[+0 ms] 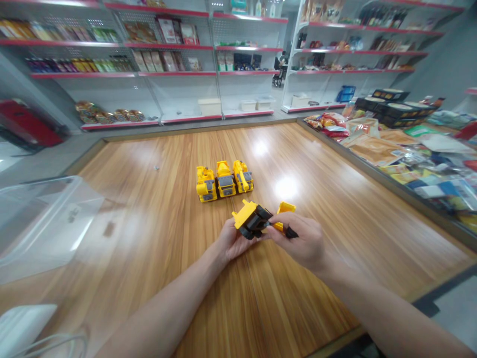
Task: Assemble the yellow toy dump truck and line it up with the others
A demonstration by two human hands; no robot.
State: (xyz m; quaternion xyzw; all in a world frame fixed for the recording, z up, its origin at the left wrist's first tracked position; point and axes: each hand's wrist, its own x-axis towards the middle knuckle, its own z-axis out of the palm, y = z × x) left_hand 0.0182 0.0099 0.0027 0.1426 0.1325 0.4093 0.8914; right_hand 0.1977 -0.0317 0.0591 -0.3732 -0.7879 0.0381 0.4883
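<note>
My left hand [234, 243] is closed around a yellow toy truck [247, 215], which is turned so its black wheels and underside face me and to the right. In my right hand [300, 236] is a small screwdriver [290, 231] with a black end, its tip at the truck's underside. Just behind my right hand shows a yellow bucket-like piece [286, 207], partly hidden by the fingers. Farther back, three yellow toy vehicles stand side by side: one on the left [206, 185], a middle one [225, 180] and one with a boom [243, 176].
A clear plastic bin [40, 223] stands on the wooden table [156, 209] at left. Near the front left corner lie a white device [26, 323] and a cable. A small object [156, 168] lies farther back. Packaged goods [383, 146] fill the right side; stocked shelves [171, 45] line the back.
</note>
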